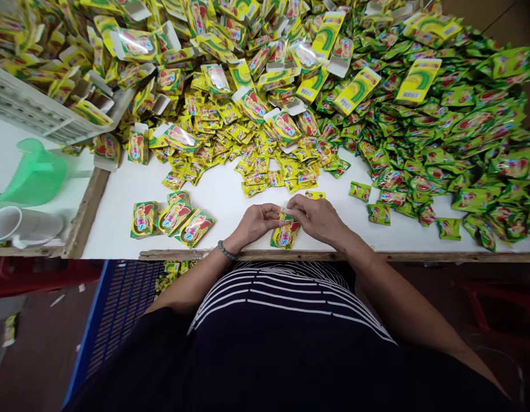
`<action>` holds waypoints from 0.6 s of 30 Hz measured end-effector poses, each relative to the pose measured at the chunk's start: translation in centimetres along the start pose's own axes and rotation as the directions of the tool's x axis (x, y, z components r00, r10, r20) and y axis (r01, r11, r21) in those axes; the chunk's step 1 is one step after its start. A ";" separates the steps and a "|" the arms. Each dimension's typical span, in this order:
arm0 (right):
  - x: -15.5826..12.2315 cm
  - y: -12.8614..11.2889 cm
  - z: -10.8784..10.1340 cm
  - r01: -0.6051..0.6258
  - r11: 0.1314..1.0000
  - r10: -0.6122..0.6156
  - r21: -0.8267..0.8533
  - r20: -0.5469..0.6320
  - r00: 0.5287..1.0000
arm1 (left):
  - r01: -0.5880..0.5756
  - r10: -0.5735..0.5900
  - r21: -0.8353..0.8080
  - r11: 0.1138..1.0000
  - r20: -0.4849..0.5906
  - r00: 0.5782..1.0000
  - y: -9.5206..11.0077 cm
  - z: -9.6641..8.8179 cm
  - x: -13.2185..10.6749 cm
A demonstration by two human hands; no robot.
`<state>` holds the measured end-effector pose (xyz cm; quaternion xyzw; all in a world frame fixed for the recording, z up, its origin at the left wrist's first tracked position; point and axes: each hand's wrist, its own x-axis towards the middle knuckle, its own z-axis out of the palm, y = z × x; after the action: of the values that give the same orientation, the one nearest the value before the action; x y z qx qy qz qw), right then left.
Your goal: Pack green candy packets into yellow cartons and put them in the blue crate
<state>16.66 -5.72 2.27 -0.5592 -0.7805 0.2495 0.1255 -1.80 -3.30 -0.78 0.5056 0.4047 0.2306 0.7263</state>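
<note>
printed sachet [285,234]: a yellow-and-green sachet stood slightly tilted at the near edge of the table [222,200], its top tucked between both hands, just above the wooden edge strip [248,256].
left hand [256,223]: curled in a narrow grip, its fingertips pressed to the sachet's upper corner; a beaded bracelet [227,250] sat on the wrist.
right hand [316,217]: also narrow, its fingers [297,205] bent over the top of the sachet and meeting the left fingertips; a scrap of clear film [284,208] showed between them, though what it belonged to could not be told.
nearby: three matching sachets [174,216] lay in a loose row left of the hands, and small gold packets [265,171] were scattered just ahead.
around: a heap of green sachets [440,143] filled the upper right, open yellow cartons [136,46] lay at the upper left, and a green plastic scoop [33,174] and white cups [20,226] stood at the left.
risk: the sachet sat close to the table edge, so a slipped pinch could have dropped it toward the blue plastic crate [119,297] below; a nudge to the heap could have slid packets onto the bare working space.
</note>
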 end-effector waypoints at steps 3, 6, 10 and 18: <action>-0.1 -0.3 0.6 0.001 0.992 0.001 -0.126 0.022 1.000 | -0.026 0.026 0.012 1.000 0.002 1.000 -0.4 -0.1 0.0; 0.1 -0.5 0.7 0.001 0.991 0.005 -0.134 0.044 0.999 | -0.061 0.062 0.047 0.997 -0.021 0.998 -0.7 -0.2 -0.1; -0.6 0.3 1.1 0.018 0.996 0.001 0.089 -0.216 0.976 | -0.117 0.140 0.194 0.974 -0.110 0.984 -0.6 -0.1 -0.7; -3.0 2.0 5.5 -0.031 0.868 0.234 0.496 -0.353 0.906 | -0.204 0.246 0.363 0.909 -0.073 0.967 -0.3 -0.1 -1.7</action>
<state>16.70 -9.43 -3.15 -0.6031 -0.6104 0.3225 0.3996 -2.86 -4.67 -0.45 0.6563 0.4203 0.2658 0.5674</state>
